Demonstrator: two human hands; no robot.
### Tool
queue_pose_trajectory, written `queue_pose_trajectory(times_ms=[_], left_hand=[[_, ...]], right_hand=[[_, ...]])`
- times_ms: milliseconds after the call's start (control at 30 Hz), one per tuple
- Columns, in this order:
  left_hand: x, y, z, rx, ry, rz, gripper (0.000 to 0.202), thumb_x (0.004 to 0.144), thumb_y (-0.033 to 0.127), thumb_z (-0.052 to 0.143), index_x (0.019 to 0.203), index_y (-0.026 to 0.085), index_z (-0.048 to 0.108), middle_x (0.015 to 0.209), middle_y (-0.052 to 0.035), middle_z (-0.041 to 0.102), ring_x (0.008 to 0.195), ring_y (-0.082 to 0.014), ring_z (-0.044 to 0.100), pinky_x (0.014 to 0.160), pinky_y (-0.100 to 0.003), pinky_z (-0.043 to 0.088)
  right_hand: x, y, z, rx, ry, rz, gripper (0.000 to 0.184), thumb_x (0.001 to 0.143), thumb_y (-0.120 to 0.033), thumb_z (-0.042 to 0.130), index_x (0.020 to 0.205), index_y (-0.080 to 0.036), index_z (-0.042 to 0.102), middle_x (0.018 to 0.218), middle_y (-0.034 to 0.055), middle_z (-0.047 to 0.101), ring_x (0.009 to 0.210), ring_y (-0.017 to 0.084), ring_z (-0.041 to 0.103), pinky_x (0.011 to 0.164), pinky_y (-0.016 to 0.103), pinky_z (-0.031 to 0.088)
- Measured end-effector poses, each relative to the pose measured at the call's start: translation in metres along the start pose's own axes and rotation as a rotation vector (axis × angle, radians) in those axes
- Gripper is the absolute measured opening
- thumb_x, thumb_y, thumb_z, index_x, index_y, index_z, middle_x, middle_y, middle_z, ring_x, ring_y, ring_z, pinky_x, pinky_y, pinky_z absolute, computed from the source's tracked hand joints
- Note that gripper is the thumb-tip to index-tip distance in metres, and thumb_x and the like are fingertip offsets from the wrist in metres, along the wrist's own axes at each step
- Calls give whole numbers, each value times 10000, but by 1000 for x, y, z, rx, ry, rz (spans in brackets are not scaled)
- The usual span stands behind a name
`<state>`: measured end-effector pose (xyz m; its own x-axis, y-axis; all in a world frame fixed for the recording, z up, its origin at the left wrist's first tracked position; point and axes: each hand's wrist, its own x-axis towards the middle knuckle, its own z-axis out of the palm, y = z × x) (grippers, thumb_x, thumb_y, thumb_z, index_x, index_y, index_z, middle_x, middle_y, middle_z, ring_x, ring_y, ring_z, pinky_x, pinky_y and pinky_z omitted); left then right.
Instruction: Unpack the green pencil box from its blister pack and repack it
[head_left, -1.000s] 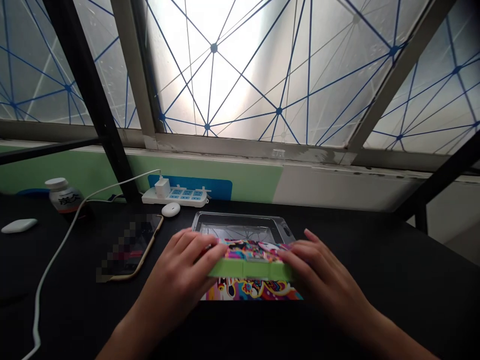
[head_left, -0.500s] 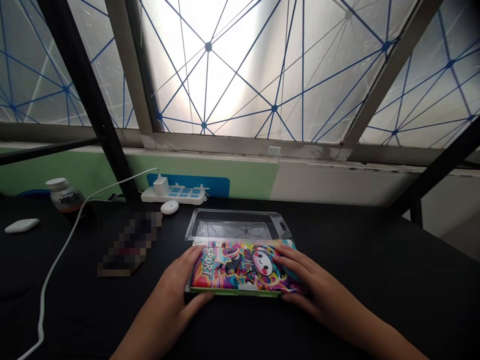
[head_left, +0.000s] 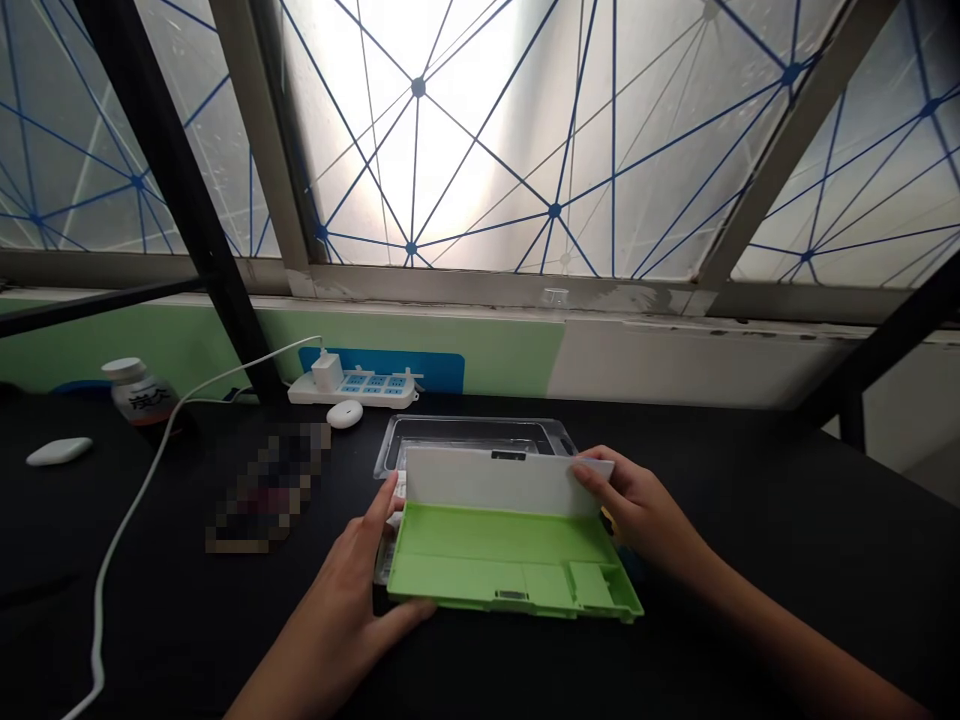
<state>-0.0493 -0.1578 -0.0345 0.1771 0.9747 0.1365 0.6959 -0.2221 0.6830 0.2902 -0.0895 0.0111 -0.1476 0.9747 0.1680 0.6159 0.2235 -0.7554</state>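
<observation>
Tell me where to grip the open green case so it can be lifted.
Take the green case by its two short ends, coming in from left and right. The tray lies flat and long, and the raised lid blocks the far edge.

I see the pencil case (head_left: 510, 598) open now: its lid (head_left: 487, 480), shut and lying colourful side up half a second ago, stands raised (white inside towards me). My right hand (head_left: 637, 510) has climbed to the lid's corner, and the green tray (head_left: 495, 545) is bared.

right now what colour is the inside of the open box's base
The base is plain light green, the lid white; clearest in head view.
</observation>
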Motion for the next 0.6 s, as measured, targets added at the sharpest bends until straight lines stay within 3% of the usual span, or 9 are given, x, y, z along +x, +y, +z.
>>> queue_pose_trajectory(times_ms=[100,167,233,300,400,500,600], left_hand=[[-2,1,0,-30,8,-4,954,880,376,668,1590,404,31,1521,-111,462,1387,-344,464,1048,-524,472],[-3,2,-1,-45,11,-27,912,887,415,660,1588,384,78,1518,-115,458,1378,-335,475,1066,-511,458],[-3,4,-2,-41,21,-47,826,899,466,637,1571,357,169,1495,-115,481,1354,-325,500,1071,-491,457],[-2,6,-4,-25,25,-51,682,918,512,593,1514,329,316,1447,-105,527,1316,-317,534,1051,-463,477],[1,6,-5,-10,26,-29,521,940,548,531,1401,310,480,1376,-82,579,1255,-302,573,1021,-433,502],[4,6,-5,2,17,6,487,957,555,494,1373,304,522,1381,-75,569,1275,-293,544,1053,-444,474],[8,5,-2,60,11,1,424,971,558,462,1247,281,625,1388,-79,561,1316,-308,489,1093,-486,425]], right_hand=[[-12,4,-9,-22,-119,-110,421,976,-569,468,939,-215,692,817,41,687,727,208,642,681,325,530],[-23,10,-18,-69,-256,-201,389,941,-564,553,1096,-245,712,1079,78,719,994,271,669,888,382,531],[-33,19,-24,-139,-359,-247,564,830,-581,706,1320,-312,630,1363,82,624,1256,331,564,1060,437,452],[-41,28,-26,-224,-369,-255,811,721,-577,810,1444,-365,512,1497,73,517,1361,358,470,1117,471,404],[-44,36,-21,-288,-277,-257,750,776,-539,776,1451,-373,497,1446,76,568,1304,344,530,1075,482,449],[-37,32,-14,-282,-199,-149,619,902,-545,614,1461,-329,462,1263,85,676,1082,293,665,892,424,562],[-24,21,-7,-416,-111,-110,513,980,-553,452,1389,-250,515,1082,98,708,901,273,682,754,405,565]])
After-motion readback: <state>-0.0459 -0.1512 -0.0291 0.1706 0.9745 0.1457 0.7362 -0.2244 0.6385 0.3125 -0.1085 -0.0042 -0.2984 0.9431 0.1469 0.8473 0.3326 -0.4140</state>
